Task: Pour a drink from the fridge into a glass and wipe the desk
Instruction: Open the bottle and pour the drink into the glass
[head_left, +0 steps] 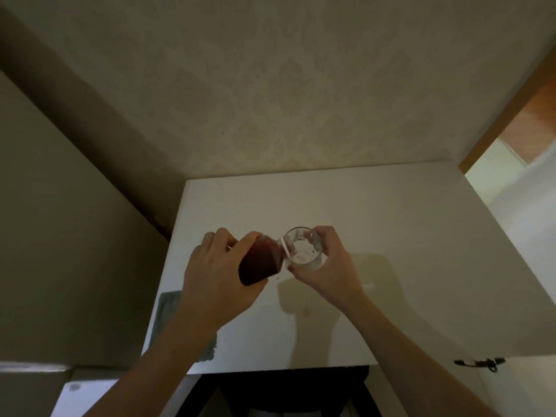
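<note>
My left hand [215,278] grips a bottle of dark red drink [262,259] and tilts it to the right, its white neck resting over the rim of a clear glass [304,248]. My right hand [328,264] holds the glass from the right side, just above the white desk [376,236]. The glass looks clear inside, with no red liquid that I can make out. A grey-blue cloth [165,314] lies on the desk's left edge, partly hidden under my left forearm.
The desk stands against a patterned wall, with a plain wall close on the left. A small pale stain [306,311] marks the desk near the front. A dark chair [288,392] sits under the front edge. A black cable [481,363] lies at the right.
</note>
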